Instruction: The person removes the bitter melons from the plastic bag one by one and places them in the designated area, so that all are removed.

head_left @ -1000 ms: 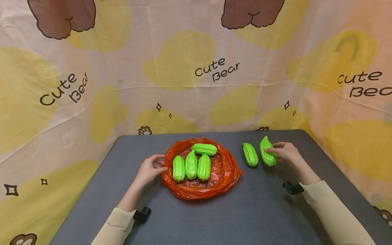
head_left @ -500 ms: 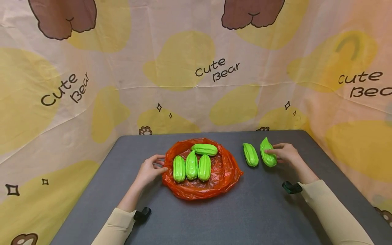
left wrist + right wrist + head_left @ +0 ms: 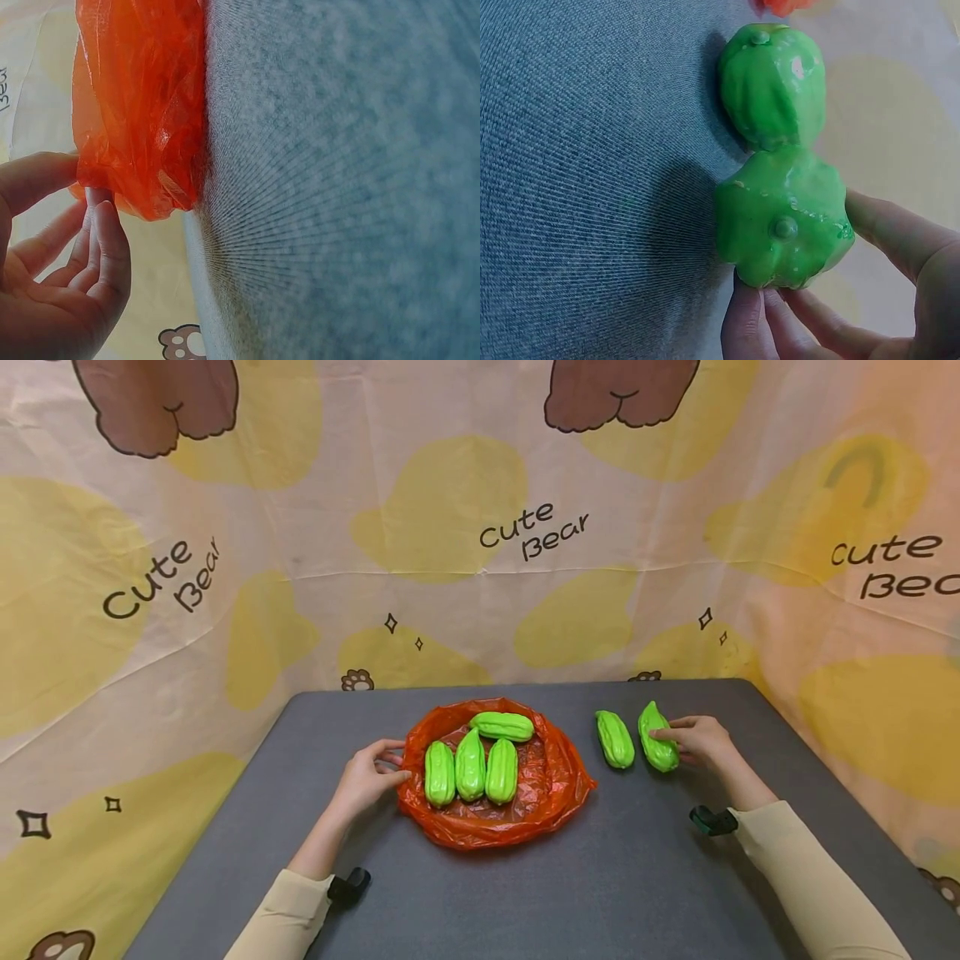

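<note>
My left hand (image 3: 367, 775) pinches the left rim of a red plastic bag (image 3: 551, 777). In the left wrist view the bag's thin edge (image 3: 142, 112) runs between thumb and fingers. Inside the opened bag lie several glossy green bitter gourds (image 3: 470, 766), some side by side and one crosswise behind them. On the right, my right hand (image 3: 702, 739) grips another ridged bitter gourd (image 3: 656, 739) by its sides, its pointed tip facing away. Another bitter gourd (image 3: 616, 740) lies on the table just left of it. From the right wrist, the held gourd (image 3: 784, 217) shows its lobed end.
Everything rests on a dark grey cloth-covered table (image 3: 480, 902). A fabric backdrop (image 3: 480, 610) with bear prints stands along the table's far edge and sides. Black straps (image 3: 348, 887) are on both wrists.
The right hand and its bitter gourd have come slightly lower and nearer in the head view. The left hand and the bag stay in place.
</note>
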Available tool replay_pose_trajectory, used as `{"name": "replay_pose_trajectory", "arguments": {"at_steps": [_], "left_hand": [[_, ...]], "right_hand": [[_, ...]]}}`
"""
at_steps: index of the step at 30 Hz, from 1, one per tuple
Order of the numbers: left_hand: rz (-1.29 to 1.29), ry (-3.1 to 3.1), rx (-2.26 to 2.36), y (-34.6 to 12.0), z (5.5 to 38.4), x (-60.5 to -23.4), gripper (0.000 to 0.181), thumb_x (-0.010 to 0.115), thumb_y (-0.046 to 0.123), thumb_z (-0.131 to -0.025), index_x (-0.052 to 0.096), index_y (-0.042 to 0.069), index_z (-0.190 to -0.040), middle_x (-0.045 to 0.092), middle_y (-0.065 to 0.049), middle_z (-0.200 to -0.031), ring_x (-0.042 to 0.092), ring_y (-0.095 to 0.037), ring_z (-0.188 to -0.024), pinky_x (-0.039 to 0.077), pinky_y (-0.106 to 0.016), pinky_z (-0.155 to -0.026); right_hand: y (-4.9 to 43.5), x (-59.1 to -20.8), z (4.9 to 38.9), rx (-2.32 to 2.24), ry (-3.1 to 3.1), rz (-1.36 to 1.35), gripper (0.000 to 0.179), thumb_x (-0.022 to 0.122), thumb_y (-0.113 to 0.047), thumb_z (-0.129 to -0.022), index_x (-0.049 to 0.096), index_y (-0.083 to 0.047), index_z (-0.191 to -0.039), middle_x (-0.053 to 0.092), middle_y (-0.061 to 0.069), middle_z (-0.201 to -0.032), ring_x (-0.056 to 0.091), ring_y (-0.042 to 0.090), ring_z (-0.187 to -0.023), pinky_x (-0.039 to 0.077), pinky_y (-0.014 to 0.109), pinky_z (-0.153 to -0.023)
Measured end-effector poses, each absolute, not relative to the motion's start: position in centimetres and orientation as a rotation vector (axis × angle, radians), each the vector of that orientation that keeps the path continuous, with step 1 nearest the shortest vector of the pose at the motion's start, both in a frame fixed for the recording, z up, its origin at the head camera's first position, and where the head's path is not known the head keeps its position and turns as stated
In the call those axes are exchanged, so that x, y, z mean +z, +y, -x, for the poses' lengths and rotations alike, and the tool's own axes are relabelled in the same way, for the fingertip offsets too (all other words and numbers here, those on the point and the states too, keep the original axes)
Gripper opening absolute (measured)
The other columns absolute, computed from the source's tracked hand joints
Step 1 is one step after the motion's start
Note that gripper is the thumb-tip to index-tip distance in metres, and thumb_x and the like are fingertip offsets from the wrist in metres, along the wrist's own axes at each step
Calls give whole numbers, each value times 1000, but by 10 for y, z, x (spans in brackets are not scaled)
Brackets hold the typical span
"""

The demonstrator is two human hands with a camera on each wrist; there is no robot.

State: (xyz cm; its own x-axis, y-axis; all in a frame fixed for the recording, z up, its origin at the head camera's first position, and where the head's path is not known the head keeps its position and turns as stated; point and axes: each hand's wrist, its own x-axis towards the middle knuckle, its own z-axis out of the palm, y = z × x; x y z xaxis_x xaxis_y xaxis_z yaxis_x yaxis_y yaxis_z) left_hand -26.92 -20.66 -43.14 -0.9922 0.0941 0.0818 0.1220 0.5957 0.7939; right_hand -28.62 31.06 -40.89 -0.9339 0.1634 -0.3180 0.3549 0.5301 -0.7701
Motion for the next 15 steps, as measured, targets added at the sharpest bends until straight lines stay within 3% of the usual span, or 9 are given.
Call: {"name": "replay_pose_trajectory", "arguments": {"at_steps": [15], "left_hand": [[195,-2768,-1392,-207,268,-431,48,76,13,-78,61,9,-123,66,-13,-99,62,-19,-75,50,-29,-63]], "right_hand": [[311,-416,291,-1384,2539,-462,79,68,-41,-84,39,8,-139,35,32,-141,46,43,-123,53,39,-83]]}}
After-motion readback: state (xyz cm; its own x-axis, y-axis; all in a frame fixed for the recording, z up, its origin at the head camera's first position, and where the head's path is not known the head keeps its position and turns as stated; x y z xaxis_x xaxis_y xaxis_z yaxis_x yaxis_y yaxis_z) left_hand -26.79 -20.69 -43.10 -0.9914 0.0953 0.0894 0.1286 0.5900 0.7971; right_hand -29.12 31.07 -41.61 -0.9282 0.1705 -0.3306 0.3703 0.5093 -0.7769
